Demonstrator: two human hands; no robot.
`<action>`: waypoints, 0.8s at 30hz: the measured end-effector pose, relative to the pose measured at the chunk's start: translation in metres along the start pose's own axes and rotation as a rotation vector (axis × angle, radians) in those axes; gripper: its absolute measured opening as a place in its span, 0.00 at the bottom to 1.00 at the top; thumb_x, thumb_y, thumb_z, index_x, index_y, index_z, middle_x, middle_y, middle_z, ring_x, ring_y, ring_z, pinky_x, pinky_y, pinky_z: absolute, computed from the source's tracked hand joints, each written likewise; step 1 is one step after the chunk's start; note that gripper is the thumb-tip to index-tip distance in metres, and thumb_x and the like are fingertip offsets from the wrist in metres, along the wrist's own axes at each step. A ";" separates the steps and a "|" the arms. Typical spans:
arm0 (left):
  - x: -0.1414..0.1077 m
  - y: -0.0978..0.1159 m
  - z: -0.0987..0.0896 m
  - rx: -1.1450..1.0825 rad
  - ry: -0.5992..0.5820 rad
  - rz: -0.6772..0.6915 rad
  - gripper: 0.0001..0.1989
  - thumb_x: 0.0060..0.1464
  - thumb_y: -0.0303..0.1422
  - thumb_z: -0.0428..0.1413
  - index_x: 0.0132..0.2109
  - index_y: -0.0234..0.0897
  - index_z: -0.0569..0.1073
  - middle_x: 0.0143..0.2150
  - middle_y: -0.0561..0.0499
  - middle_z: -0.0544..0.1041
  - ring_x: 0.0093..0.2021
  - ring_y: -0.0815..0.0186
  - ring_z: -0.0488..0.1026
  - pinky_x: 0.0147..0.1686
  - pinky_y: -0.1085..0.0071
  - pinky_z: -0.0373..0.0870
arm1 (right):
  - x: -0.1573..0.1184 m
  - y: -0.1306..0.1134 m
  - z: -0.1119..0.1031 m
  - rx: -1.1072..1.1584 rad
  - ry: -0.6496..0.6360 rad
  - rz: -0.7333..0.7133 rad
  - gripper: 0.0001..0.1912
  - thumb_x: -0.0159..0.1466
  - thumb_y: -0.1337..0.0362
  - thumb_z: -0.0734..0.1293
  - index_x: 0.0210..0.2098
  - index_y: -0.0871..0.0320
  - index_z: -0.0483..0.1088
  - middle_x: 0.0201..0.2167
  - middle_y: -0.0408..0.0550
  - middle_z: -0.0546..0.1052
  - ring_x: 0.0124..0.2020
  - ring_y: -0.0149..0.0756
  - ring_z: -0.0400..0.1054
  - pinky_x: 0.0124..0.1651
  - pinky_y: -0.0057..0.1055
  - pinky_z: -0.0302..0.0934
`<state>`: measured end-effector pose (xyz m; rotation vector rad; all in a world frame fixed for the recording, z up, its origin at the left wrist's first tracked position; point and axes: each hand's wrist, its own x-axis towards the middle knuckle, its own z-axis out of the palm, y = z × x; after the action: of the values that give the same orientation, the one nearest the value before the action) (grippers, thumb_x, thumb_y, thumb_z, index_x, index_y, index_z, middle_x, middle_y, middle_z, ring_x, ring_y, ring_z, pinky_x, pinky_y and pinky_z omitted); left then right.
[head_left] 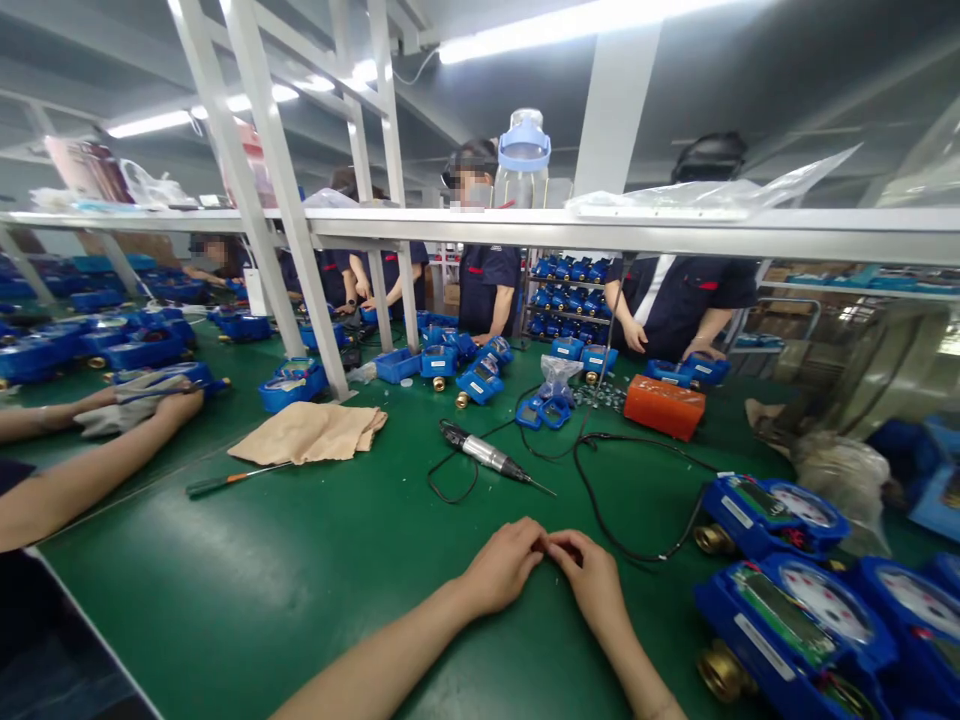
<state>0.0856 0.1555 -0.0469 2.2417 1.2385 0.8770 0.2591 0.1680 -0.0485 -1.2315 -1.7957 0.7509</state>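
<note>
My left hand (pixel 508 562) and my right hand (pixel 592 580) meet over the green bench top (pixel 337 560), fingertips touching. Both have their fingers closed in a pinch; whatever is between them is too small or hidden to make out. Just beyond lies an electric screwdriver (pixel 486 454) on its side, its bit pointing right. To the right of my hands are several blue water meters (pixel 795 610) with brass fittings, exposed green circuit boards and round dials. A black cable (pixel 600 515) loops between them and the screwdriver.
A tan cloth (pixel 307 432) and a screwdriver with a green handle (pixel 225 482) lie left. An orange box (pixel 664 406), blue frames (pixel 543 411) and a bag of small parts (pixel 559 375) sit farther back. A shelf (pixel 480 228) crosses above; co-workers stand behind, and another's arms (pixel 97 460) reach in left.
</note>
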 end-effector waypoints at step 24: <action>0.002 -0.001 -0.004 -0.014 0.028 -0.014 0.07 0.62 0.31 0.53 0.42 0.33 0.72 0.41 0.49 0.74 0.44 0.63 0.72 0.45 0.60 0.72 | -0.003 0.007 -0.004 -0.158 -0.120 -0.066 0.09 0.61 0.61 0.63 0.28 0.55 0.73 0.30 0.48 0.74 0.36 0.42 0.70 0.38 0.34 0.61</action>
<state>0.0832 0.1576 -0.0443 2.2148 1.2551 0.9118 0.2662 0.1675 -0.0532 -1.2446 -2.0169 0.6680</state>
